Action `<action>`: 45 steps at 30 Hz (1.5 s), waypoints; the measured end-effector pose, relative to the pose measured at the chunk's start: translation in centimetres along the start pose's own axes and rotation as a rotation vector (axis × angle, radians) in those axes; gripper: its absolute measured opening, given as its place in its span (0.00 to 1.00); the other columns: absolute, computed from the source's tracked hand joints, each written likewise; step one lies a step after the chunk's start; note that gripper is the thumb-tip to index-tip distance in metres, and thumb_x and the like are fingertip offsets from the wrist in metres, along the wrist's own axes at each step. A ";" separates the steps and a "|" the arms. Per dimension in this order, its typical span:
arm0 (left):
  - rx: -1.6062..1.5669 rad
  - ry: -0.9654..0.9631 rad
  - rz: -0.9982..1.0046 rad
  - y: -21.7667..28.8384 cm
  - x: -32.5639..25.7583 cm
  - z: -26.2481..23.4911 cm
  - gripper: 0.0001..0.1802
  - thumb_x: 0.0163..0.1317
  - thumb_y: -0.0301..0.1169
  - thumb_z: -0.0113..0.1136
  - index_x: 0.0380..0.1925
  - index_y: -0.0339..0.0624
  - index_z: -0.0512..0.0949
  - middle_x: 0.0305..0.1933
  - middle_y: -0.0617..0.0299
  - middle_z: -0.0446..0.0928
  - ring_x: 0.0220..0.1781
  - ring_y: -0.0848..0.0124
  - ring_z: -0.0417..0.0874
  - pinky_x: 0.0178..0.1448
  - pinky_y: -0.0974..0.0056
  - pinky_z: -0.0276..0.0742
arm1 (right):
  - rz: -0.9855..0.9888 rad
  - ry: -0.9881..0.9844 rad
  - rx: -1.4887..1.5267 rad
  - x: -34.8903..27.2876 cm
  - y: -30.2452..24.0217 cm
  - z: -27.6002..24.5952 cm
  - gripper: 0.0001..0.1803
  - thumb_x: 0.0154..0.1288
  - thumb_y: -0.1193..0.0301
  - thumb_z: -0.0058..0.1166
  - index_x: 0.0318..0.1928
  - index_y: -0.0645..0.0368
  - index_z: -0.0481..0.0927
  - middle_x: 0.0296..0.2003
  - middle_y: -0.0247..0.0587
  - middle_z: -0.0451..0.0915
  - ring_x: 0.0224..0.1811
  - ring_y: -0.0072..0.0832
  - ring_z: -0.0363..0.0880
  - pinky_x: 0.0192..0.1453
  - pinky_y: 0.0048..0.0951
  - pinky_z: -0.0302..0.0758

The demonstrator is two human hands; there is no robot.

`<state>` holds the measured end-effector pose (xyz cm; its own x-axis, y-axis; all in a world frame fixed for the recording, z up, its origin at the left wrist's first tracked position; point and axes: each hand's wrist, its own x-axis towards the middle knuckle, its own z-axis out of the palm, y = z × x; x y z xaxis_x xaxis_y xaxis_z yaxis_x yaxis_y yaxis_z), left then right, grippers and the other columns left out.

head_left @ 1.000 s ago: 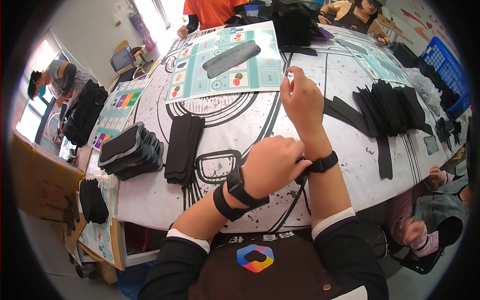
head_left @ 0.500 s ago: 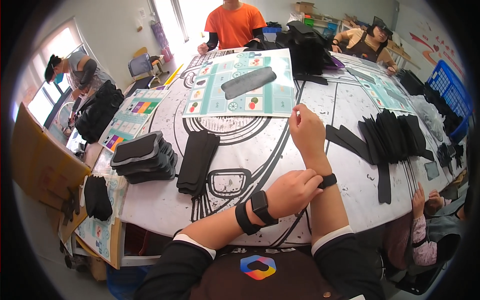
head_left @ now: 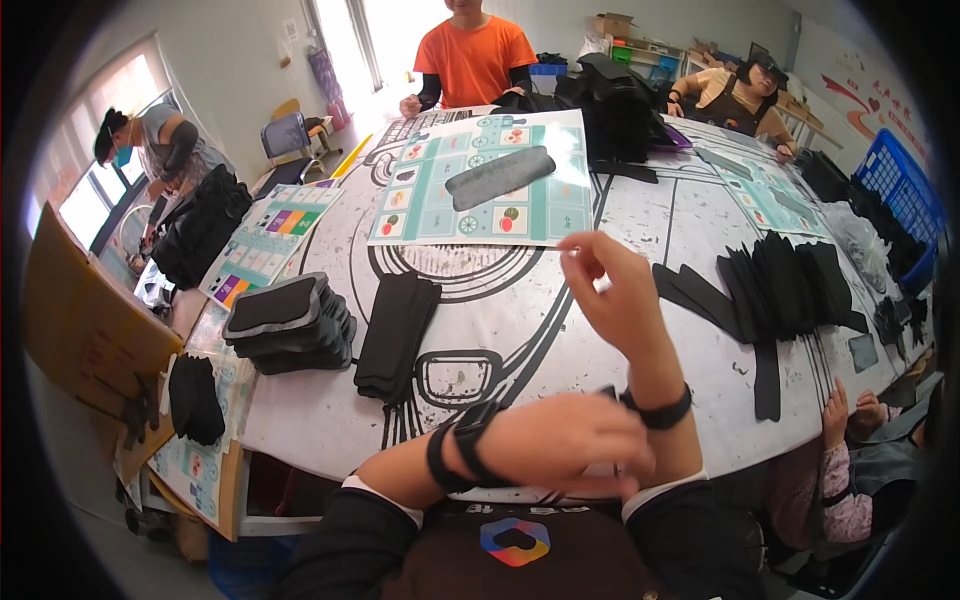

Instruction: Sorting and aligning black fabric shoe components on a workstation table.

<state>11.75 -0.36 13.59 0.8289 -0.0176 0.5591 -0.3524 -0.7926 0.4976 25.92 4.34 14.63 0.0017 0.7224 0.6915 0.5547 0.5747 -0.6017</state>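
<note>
Two hands are over the near edge of the table (head_left: 640, 215), and both wrists carry a black band. At 6 o'clock, the left hand (head_left: 570, 440) lies flat with its back up and its fingers curled loosely; it reaches across to the right forearm and touches it just below the black wristband (head_left: 660, 412), but I cannot tell if it pinches something there. Above it, near the centre, the right hand (head_left: 615, 290) is raised on an upright forearm; its fingers are half bent and close together at the tips, and I see nothing held between them. To the left, at 9 o'clock, a pile of grey and black pads (head_left: 290, 325) stands on the table, and just beside it a stack of flat black fabric pieces (head_left: 397, 335) lies nearer to the hands. At 12 o'clock a long dark grey pad (head_left: 500, 177) rests on a printed green sheet (head_left: 440, 190). At 3 o'clock many black strips (head_left: 790, 285) are spread like a fan, well apart from the hands. Far behind the table stands a person in an orange shirt (head_left: 485, 55), and a blue crate (head_left: 900, 190) is at 2 o'clock.
</note>
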 end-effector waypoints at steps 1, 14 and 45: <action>-0.234 -0.042 0.099 1.3 -0.5 -1.1 0.14 0.55 0.37 0.62 0.38 0.42 0.76 0.34 0.60 0.75 0.36 0.62 0.77 0.41 0.61 0.73 | -0.090 -0.102 0.131 -0.4 -1.3 -0.7 0.04 0.56 0.75 0.54 0.33 0.61 0.77 0.21 0.37 0.76 0.22 0.32 0.74 0.27 0.31 0.71; -0.740 -0.281 0.591 13.2 -5.6 -2.3 0.19 0.62 0.46 0.51 0.22 0.45 0.76 0.25 0.60 0.73 0.31 0.62 0.76 0.35 0.60 0.69 | -0.895 -1.102 1.109 -10.5 -13.1 -7.0 0.16 0.57 0.69 0.49 0.44 0.64 0.77 0.45 0.45 0.75 0.50 0.37 0.71 0.55 0.41 0.68; -0.666 -0.201 0.571 9.3 -5.6 -3.8 0.12 0.67 0.32 0.45 0.31 0.40 0.77 0.34 0.59 0.76 0.40 0.63 0.78 0.45 0.59 0.71 | -0.717 -0.884 1.214 -10.1 -11.1 -5.8 0.12 0.67 0.72 0.43 0.28 0.57 0.78 0.29 0.35 0.74 0.35 0.33 0.72 0.43 0.37 0.66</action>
<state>2.19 -5.31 17.56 0.4888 -0.4566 0.7433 -0.8609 -0.1144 0.4958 24.53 -11.56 16.66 -0.6263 -0.0655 0.7769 -0.6929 0.5036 -0.5161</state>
